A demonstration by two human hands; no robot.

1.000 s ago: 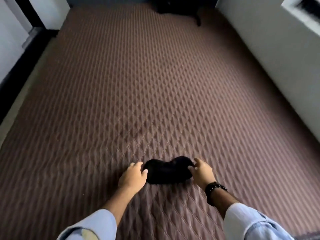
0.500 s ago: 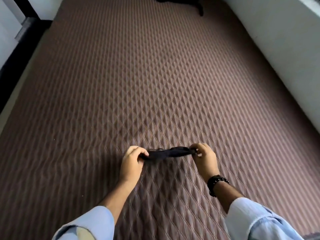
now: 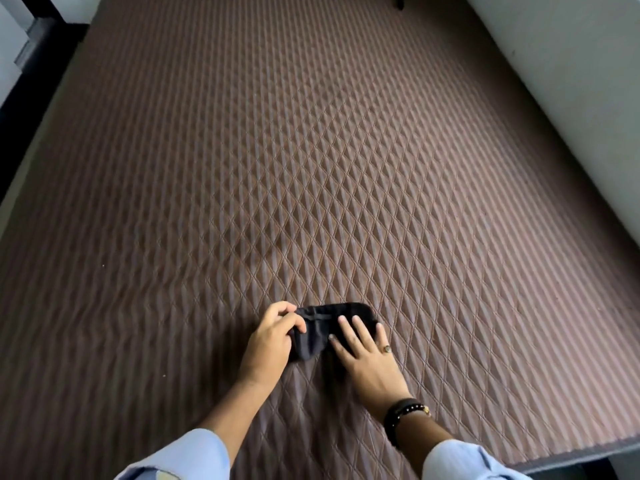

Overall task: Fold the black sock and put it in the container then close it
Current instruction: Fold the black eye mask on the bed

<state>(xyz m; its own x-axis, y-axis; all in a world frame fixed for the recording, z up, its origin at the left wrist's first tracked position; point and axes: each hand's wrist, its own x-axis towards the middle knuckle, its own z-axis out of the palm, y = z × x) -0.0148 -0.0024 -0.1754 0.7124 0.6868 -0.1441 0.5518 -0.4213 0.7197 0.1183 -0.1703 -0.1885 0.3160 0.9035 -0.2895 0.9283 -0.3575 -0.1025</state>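
Observation:
The black sock (image 3: 320, 327) lies folded on the brown quilted mattress (image 3: 311, 168), close to its near edge. My left hand (image 3: 272, 341) pinches the sock's left end between thumb and fingers. My right hand (image 3: 367, 355) lies flat on the sock's right half, fingers spread, pressing it down; it wears a ring and a dark bead bracelet. No container shows in this view.
A white wall (image 3: 571, 81) runs along the mattress's right side. A dark floor strip and frame (image 3: 31, 81) border the left side. The mattress's near right corner (image 3: 588, 455) drops off beside my right sleeve. A dark object's tip (image 3: 400, 1) pokes in at the top.
The sock, stretched in the air between both hands half a second ago, now lies folded on the mattress. My right hand released its end and flattened on top of it.

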